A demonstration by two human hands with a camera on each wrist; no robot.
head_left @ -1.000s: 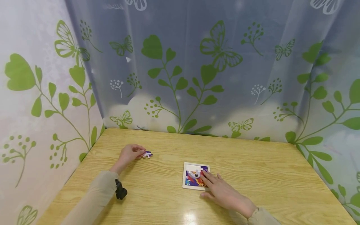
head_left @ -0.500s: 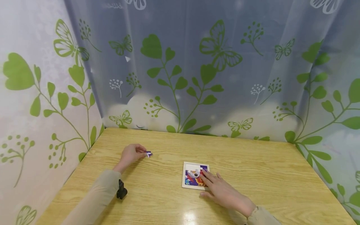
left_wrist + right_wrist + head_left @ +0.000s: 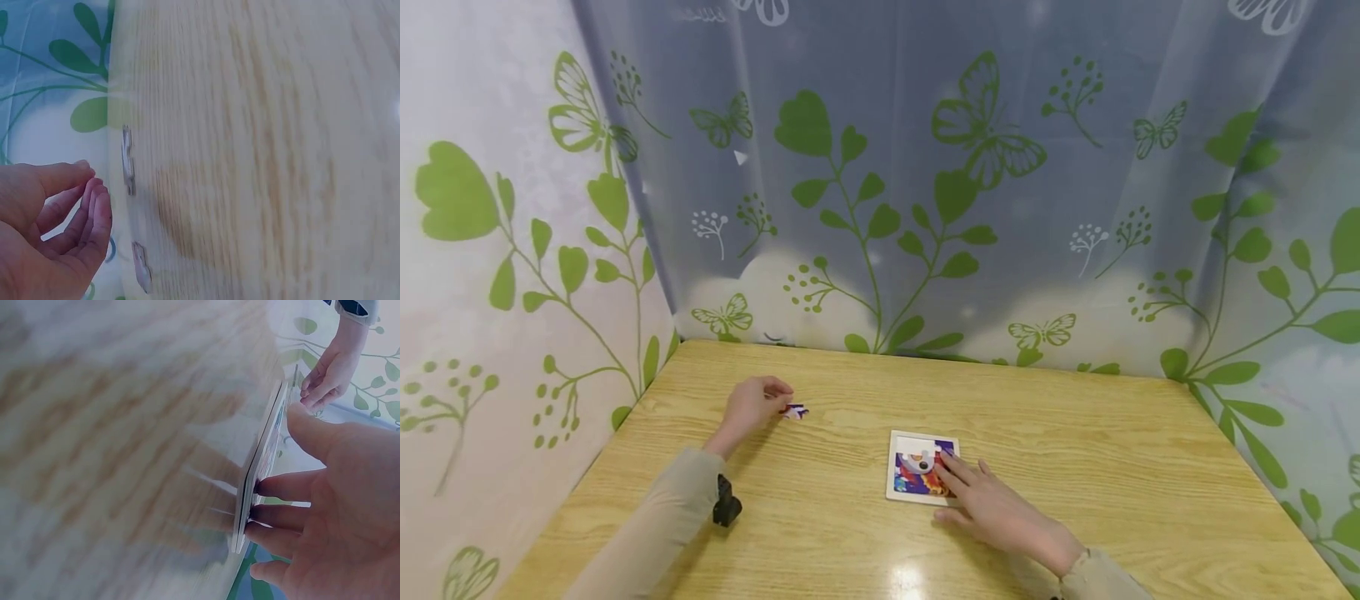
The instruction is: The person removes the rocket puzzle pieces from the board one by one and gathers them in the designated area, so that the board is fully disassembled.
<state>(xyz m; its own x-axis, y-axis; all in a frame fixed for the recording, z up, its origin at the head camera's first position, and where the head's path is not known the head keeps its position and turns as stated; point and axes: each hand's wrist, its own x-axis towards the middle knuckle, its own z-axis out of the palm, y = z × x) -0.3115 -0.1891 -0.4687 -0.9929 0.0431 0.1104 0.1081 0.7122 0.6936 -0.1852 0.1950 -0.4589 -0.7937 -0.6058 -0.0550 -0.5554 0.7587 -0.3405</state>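
Observation:
My left hand (image 3: pixel 754 410) is at the table's left side, fingers bent and thumb near the index fingertip. Beside its fingertips in the head view lies a purple and white jigsaw piece (image 3: pixel 794 412). From the left wrist I see two pieces lying on the wood, a jigsaw piece (image 3: pixel 128 159) and a second piece (image 3: pixel 142 267); nothing shows between the fingers of the left hand (image 3: pixel 69 219). My right hand (image 3: pixel 1000 510) rests straight fingertips on the right side of a framed jigsaw puzzle (image 3: pixel 917 477). Its upper left section shows bare white board.
The wooden table (image 3: pixel 1090 450) runs back to a patterned curtain (image 3: pixel 880 208), which also hangs at both sides. A small black device (image 3: pixel 726 502) is strapped to my left wrist. Lamp glare lies on the near part of the wood.
My left hand has shifted slightly, and the jigsaw piece beside its fingertips shows a different, flatter outline. My right hand and the framed puzzle stay in place.

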